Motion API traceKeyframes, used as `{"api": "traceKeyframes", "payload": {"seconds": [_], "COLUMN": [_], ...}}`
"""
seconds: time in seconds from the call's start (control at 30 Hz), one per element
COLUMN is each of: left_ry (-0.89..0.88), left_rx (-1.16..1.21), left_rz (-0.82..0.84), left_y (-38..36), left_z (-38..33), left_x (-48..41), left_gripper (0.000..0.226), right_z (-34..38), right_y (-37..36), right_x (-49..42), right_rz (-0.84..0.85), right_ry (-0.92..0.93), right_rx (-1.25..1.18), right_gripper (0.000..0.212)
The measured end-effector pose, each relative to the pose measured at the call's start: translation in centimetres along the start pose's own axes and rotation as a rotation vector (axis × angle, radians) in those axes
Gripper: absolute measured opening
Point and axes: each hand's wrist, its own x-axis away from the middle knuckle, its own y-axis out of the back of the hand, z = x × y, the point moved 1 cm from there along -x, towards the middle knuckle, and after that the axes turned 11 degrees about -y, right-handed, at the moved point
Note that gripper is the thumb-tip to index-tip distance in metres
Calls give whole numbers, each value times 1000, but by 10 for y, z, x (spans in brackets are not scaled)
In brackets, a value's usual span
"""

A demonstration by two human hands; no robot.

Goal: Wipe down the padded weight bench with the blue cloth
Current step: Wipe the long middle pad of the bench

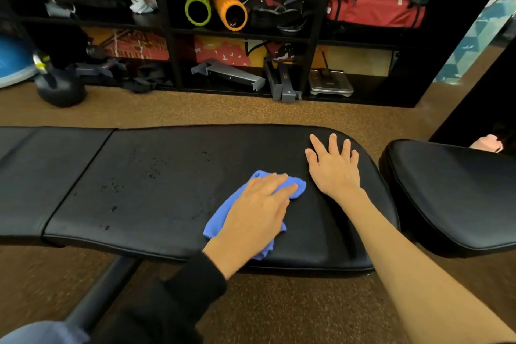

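Head view. The weight bench [167,176] runs left to right across the middle of the frame; its pad is black and glossy, with a seam towards the left end.

- Blue cloth [216,225]: bunched, lying on the near right part of the pad, close to the near edge.
- Left hand [254,212], black sleeve: lies palm down on top of the cloth, fingers straight and pointing far-right, pressing it flat. The fingers do not curl round the fabric.
- Right hand [335,167], bare forearm: flat on the bare pad just right of the cloth, fingers spread wide, holding nothing. It sits near the pad's rounded right end.
- Droplets [150,173]: small specks scattered over the pad left of the cloth.
- Second black pad [452,193]: at the right, apart from the first by a narrow gap.
- Bench frame tube [103,288]: dark, running out from under the near edge towards the near left.
- Floor [195,112]: speckled brown.
- Far side: black shelf unit [170,22] with a green foam roller [197,7] touching an orange foam roller [230,8]. A black kettlebell [60,89] stands on the floor at far left.
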Motion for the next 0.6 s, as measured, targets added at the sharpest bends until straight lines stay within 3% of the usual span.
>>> {"api": "traceKeyframes", "payload": {"seconds": [0.1, 0.23, 0.47, 0.6], "left_ry": [-16, 41, 210, 179], "left_rx": [70, 205, 78, 124], "left_rz": [-81, -15, 91, 79], "left_y": [2, -11, -26, -17], "left_z": [9, 35, 54, 21], "left_x": [-6, -38, -71, -49], "left_gripper": [30, 31, 40, 58], "right_z": [0, 0, 0, 0], "right_y": [-2, -2, -1, -1], "right_x": [0, 0, -1, 0], "right_rz": [-4, -11, -12, -20], "right_ry": [0, -3, -4, -2], "right_rx": [9, 13, 14, 13], "right_gripper": [53, 52, 53, 52]}}
